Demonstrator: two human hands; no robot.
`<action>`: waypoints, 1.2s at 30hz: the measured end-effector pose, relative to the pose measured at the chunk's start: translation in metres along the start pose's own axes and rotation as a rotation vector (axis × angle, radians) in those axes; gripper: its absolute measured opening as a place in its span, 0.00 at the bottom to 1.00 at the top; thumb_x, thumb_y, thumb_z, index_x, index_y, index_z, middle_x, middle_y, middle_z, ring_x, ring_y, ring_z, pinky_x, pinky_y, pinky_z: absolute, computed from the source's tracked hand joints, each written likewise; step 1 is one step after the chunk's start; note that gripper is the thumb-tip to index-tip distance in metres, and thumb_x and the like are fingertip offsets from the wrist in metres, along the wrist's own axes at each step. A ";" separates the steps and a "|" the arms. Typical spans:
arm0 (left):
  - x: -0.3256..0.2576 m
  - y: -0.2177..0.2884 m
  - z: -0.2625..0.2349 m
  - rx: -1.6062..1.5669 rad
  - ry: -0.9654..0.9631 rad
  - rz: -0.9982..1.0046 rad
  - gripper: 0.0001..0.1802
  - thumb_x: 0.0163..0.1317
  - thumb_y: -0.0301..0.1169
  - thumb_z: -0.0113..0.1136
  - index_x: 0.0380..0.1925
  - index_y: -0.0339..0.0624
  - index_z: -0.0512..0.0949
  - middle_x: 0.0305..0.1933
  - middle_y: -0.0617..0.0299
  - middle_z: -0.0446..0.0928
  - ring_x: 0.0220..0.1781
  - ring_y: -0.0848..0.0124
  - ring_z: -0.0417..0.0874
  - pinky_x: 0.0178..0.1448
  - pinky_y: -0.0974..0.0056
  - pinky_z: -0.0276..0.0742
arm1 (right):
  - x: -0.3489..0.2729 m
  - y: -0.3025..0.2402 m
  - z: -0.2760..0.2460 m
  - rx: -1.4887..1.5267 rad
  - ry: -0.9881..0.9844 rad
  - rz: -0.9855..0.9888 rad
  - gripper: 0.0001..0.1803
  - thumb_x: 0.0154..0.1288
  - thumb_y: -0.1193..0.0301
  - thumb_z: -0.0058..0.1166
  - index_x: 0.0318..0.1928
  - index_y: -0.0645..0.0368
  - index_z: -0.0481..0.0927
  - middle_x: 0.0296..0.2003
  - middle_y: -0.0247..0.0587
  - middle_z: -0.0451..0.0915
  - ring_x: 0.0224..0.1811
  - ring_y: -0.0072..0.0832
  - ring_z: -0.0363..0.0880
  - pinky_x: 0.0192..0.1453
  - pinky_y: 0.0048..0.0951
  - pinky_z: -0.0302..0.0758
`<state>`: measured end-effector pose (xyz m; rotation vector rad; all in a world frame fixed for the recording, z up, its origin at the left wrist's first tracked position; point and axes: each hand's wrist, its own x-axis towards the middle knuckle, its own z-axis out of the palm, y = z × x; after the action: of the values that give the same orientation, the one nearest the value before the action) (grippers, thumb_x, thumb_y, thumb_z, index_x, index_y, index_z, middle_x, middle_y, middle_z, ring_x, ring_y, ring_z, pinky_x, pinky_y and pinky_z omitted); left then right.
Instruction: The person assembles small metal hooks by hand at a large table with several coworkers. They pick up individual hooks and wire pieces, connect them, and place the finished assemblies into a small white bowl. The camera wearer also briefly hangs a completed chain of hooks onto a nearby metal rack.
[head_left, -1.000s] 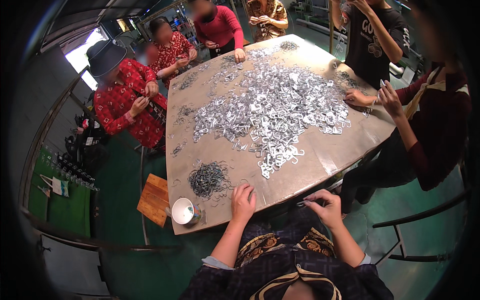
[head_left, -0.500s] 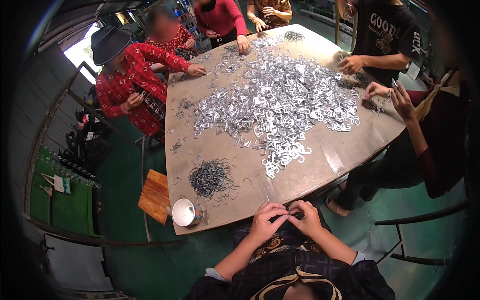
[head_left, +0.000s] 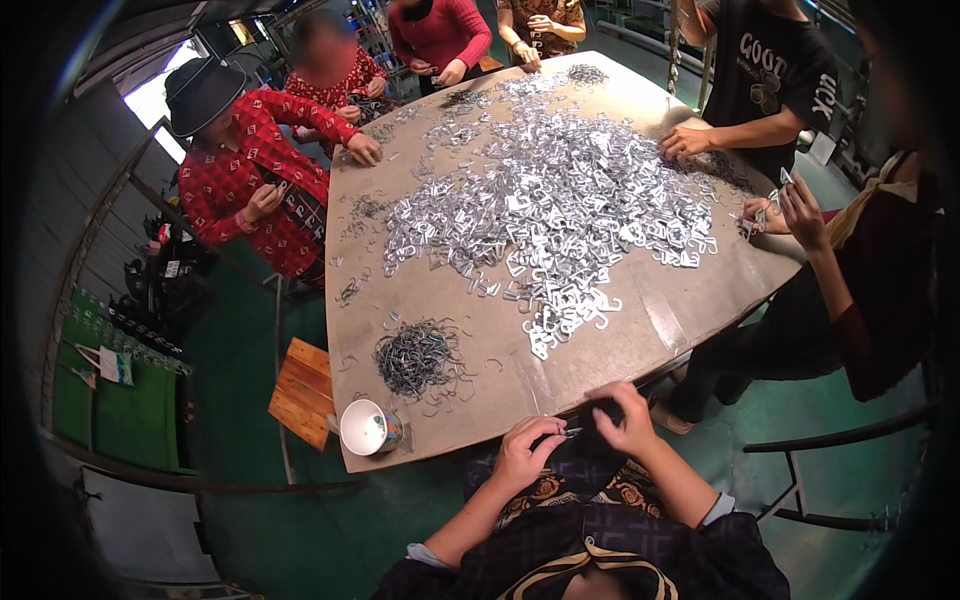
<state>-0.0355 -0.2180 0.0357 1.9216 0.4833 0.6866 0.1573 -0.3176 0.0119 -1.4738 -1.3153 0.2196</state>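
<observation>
A metal piece (head_left: 573, 433) is pinched, seemingly mid-work, in the left hand (head_left: 520, 456) beside the bench (head_left: 490, 405), the right hand's (head_left: 633, 430) fingers are parted, apparently empty, and silvery hooks (head_left: 560, 220) and dark wires (head_left: 414, 357) are left heaped.

Silvery-white hooks (head_left: 570, 200) gleaming across the tan tabletop (head_left: 460, 305), dark-grey wire bits (head_left: 413, 358) near left, white inside the cup (head_left: 361, 426)! At left, red shirt (head_left: 282, 140) with white motifs, black hat (head_left: 203, 98), green floor (head_left: 235, 360).
</observation>
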 end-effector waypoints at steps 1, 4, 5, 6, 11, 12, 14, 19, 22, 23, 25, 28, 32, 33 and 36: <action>-0.001 -0.002 0.000 0.003 0.006 0.007 0.04 0.57 0.19 0.62 0.32 0.32 0.78 0.42 0.51 0.83 0.45 0.61 0.84 0.52 0.61 0.77 | 0.008 0.005 -0.002 -0.032 0.043 0.149 0.14 0.51 0.79 0.60 0.41 0.61 0.81 0.35 0.45 0.81 0.39 0.40 0.80 0.46 0.35 0.74; -0.005 -0.006 0.000 0.016 0.028 0.021 0.04 0.57 0.19 0.62 0.32 0.33 0.78 0.42 0.51 0.83 0.45 0.60 0.84 0.52 0.61 0.77 | 0.046 0.036 -0.006 -0.195 0.079 0.181 0.17 0.55 0.81 0.56 0.48 0.62 0.78 0.42 0.49 0.78 0.41 0.44 0.78 0.47 0.36 0.76; -0.006 -0.005 0.000 0.023 0.034 0.023 0.04 0.57 0.19 0.62 0.32 0.33 0.78 0.42 0.51 0.83 0.45 0.60 0.84 0.52 0.61 0.77 | 0.056 0.047 -0.007 -0.177 0.087 0.215 0.20 0.55 0.81 0.56 0.50 0.62 0.77 0.46 0.50 0.77 0.46 0.45 0.77 0.50 0.38 0.75; -0.006 -0.004 -0.001 0.031 0.040 0.024 0.04 0.57 0.19 0.62 0.33 0.33 0.78 0.42 0.51 0.83 0.45 0.60 0.84 0.52 0.61 0.76 | 0.068 0.057 -0.006 -0.283 0.088 0.155 0.21 0.55 0.82 0.55 0.52 0.61 0.77 0.47 0.50 0.76 0.47 0.46 0.76 0.52 0.38 0.74; -0.010 0.002 -0.005 0.076 0.050 0.025 0.04 0.58 0.20 0.62 0.33 0.34 0.78 0.42 0.52 0.83 0.46 0.60 0.84 0.53 0.61 0.76 | 0.107 0.091 -0.003 -0.590 -0.063 0.090 0.21 0.58 0.82 0.52 0.54 0.60 0.78 0.47 0.50 0.76 0.50 0.49 0.74 0.56 0.41 0.72; -0.011 0.004 -0.006 0.081 0.052 0.020 0.04 0.58 0.20 0.62 0.34 0.34 0.78 0.42 0.53 0.83 0.46 0.60 0.84 0.53 0.61 0.76 | 0.111 0.093 -0.003 -0.591 -0.116 0.124 0.20 0.58 0.82 0.52 0.53 0.60 0.79 0.46 0.50 0.75 0.50 0.49 0.74 0.55 0.41 0.73; -0.015 0.000 -0.007 0.086 0.065 0.004 0.04 0.58 0.20 0.62 0.34 0.35 0.78 0.42 0.53 0.83 0.46 0.60 0.84 0.53 0.61 0.76 | 0.115 0.098 -0.006 -0.571 -0.144 0.157 0.17 0.57 0.82 0.52 0.48 0.61 0.80 0.41 0.52 0.75 0.46 0.52 0.77 0.51 0.44 0.74; -0.019 -0.002 -0.007 0.086 0.059 -0.023 0.04 0.58 0.21 0.62 0.34 0.35 0.78 0.42 0.54 0.84 0.47 0.60 0.84 0.53 0.61 0.76 | 0.112 0.104 -0.015 -0.596 -0.148 0.256 0.15 0.58 0.80 0.54 0.47 0.59 0.80 0.39 0.54 0.76 0.41 0.55 0.78 0.46 0.47 0.76; -0.020 -0.006 -0.005 0.079 0.048 -0.026 0.04 0.58 0.21 0.62 0.34 0.35 0.78 0.42 0.54 0.84 0.47 0.61 0.83 0.53 0.61 0.76 | 0.111 0.096 -0.020 -0.539 -0.123 0.223 0.15 0.58 0.79 0.56 0.47 0.57 0.81 0.39 0.55 0.77 0.42 0.54 0.79 0.46 0.46 0.76; -0.020 -0.006 -0.004 0.075 0.047 -0.026 0.04 0.58 0.22 0.62 0.34 0.35 0.78 0.42 0.54 0.84 0.47 0.60 0.83 0.53 0.61 0.76 | 0.112 0.094 -0.021 -0.554 -0.160 0.235 0.15 0.58 0.79 0.56 0.47 0.57 0.82 0.39 0.55 0.77 0.43 0.54 0.79 0.47 0.46 0.76; -0.018 -0.006 -0.003 0.077 0.042 -0.016 0.04 0.59 0.22 0.62 0.34 0.35 0.78 0.42 0.54 0.84 0.46 0.60 0.84 0.53 0.61 0.76 | 0.114 0.096 -0.022 -0.564 -0.192 0.270 0.15 0.56 0.79 0.58 0.46 0.56 0.83 0.39 0.54 0.78 0.43 0.53 0.79 0.47 0.45 0.76; -0.018 -0.006 -0.002 0.077 0.038 0.004 0.04 0.59 0.22 0.62 0.34 0.35 0.78 0.42 0.54 0.84 0.46 0.60 0.84 0.52 0.61 0.76 | 0.115 0.106 -0.022 -0.533 -0.182 0.342 0.14 0.53 0.79 0.63 0.43 0.57 0.84 0.37 0.53 0.80 0.42 0.52 0.79 0.46 0.43 0.76; -0.019 -0.009 -0.002 0.069 0.043 0.022 0.04 0.59 0.22 0.62 0.34 0.35 0.78 0.41 0.53 0.84 0.44 0.59 0.84 0.51 0.61 0.76 | 0.113 0.109 -0.023 -0.495 -0.132 0.400 0.10 0.50 0.77 0.66 0.36 0.60 0.82 0.35 0.54 0.81 0.41 0.51 0.80 0.46 0.44 0.76; -0.020 -0.009 -0.002 0.072 0.044 0.024 0.04 0.59 0.22 0.62 0.34 0.35 0.78 0.41 0.53 0.84 0.44 0.59 0.84 0.51 0.61 0.77 | 0.113 0.107 -0.023 -0.499 -0.117 0.404 0.10 0.50 0.77 0.67 0.34 0.61 0.81 0.34 0.54 0.81 0.40 0.51 0.80 0.46 0.45 0.76; -0.021 -0.009 -0.003 0.069 0.046 0.014 0.04 0.59 0.22 0.62 0.34 0.35 0.78 0.41 0.53 0.84 0.44 0.59 0.84 0.51 0.61 0.77 | 0.110 0.098 -0.024 -0.537 0.003 0.406 0.10 0.49 0.76 0.67 0.32 0.62 0.80 0.32 0.54 0.82 0.39 0.50 0.81 0.45 0.43 0.77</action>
<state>-0.0533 -0.2245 0.0235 1.9789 0.5286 0.7332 0.2726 -0.2239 -0.0017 -2.1962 -1.1051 0.1279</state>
